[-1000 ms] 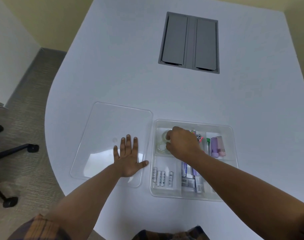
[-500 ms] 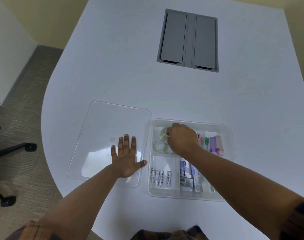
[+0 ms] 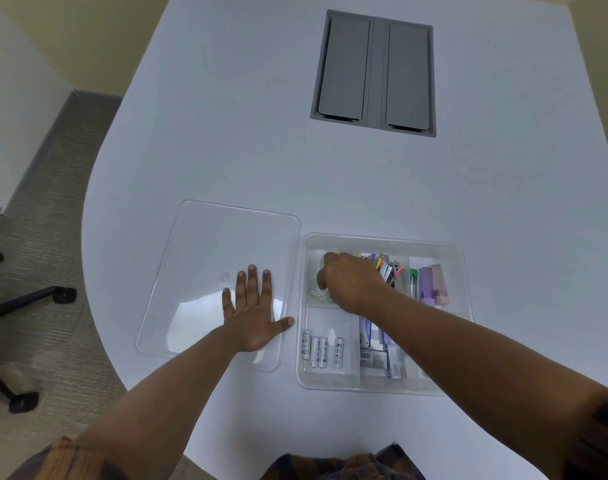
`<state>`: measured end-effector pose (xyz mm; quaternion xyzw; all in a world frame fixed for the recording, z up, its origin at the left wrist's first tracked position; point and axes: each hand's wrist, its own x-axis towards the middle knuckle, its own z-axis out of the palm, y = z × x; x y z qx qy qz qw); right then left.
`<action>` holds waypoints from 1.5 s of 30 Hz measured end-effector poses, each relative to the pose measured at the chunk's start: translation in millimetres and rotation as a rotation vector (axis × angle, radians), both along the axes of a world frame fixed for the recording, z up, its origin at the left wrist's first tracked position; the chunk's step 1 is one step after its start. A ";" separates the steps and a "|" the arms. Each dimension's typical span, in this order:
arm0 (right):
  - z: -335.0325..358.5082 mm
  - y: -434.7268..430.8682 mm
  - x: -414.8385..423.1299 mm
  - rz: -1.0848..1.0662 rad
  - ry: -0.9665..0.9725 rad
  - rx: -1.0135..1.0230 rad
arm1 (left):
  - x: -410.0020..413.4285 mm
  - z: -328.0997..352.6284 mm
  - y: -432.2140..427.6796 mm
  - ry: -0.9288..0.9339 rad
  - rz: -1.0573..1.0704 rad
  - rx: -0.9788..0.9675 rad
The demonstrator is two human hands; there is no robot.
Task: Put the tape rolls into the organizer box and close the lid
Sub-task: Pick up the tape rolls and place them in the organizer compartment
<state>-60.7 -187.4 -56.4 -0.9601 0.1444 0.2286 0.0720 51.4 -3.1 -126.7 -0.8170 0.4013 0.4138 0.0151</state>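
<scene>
A clear organizer box [image 3: 382, 388] sits on the white table [image 3: 226, 133], lid off. Its clear lid [image 3: 205, 258] lies flat to the left of it. My left hand [image 3: 252, 310] rests flat on the lid with fingers spread. My right hand [image 3: 351, 280] reaches into the box's far-left compartment, fingers curled down over the clear tape rolls [image 3: 318, 294]. Only the edge of one roll shows under the hand; whether the fingers grip it cannot be told.
Several batteries [image 3: 321, 351] lie in the near-left compartment, packets [image 3: 378, 355] in the middle, markers and clips [image 3: 430, 282] at the far right. A grey cable hatch [image 3: 375, 72] is set in the table further back. An office chair base [image 3: 21, 303] stands on the floor at left.
My right hand has shifted slightly within the far-left compartment, pressing lower over the tape rolls, which are now more covered. My left hand has stayed flat on the lid.
</scene>
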 end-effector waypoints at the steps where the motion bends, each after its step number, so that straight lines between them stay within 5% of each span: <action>1: 0.9 -1.4 1.2 0.008 0.015 -0.001 | 0.1 0.1 -0.4 0.001 0.001 0.001; 15: 18.6 -16.8 0.3 0.129 0.153 -0.147 | 0.4 -0.8 -1.3 -0.007 -0.001 -0.014; 33: 25.5 -1.5 11.5 -0.068 0.424 0.132 | -0.9 1.0 -1.5 -0.006 -0.001 -0.011; 45: 26.1 -0.7 9.0 -0.137 0.335 0.242 | -1.2 -0.6 -1.0 -0.013 0.001 -0.021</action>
